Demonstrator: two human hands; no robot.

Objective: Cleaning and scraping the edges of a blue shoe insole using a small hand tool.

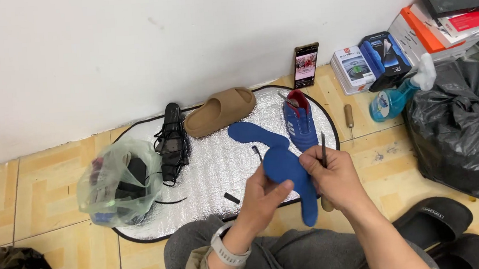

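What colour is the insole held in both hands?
The soft foam insole is blue, seen clearly in the head view.

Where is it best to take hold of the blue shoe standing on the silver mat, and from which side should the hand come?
Probably at the heel collar of the blue shoe, coming from above. It stands upright on the silver mat with the red-lined opening facing up at the wall end, so fingers could hook inside. Its sides look free: the blue insole and tan slide sandal lie to its left.
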